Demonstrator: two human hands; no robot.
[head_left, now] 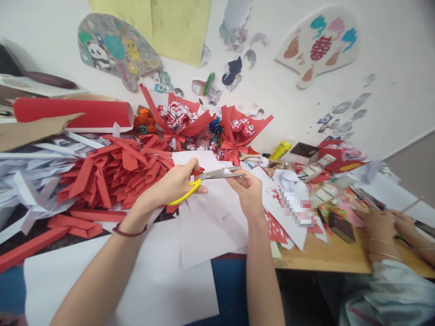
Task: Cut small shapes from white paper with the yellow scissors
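My left hand (181,181) is closed around the handles of a pair of scissors (217,174), which have yellow and red grips. Their blades point right, toward my right hand (249,188). The fingers of that hand are pinched at the blade tips, on what looks like a small white piece of paper (227,170); most of it is hidden. Below both hands lie overlapping white paper sheets (210,235). One larger white sheet (170,280) extends over the front edge, under my left forearm.
Folded red paper strips (115,172) and white strips (27,181) are heaped at left. Red-wrapped paper bouquets (176,117) stand against the wall. Bottles (317,167) and scraps crowd the right, where another person's hands (380,231) are over the wooden table (316,260).
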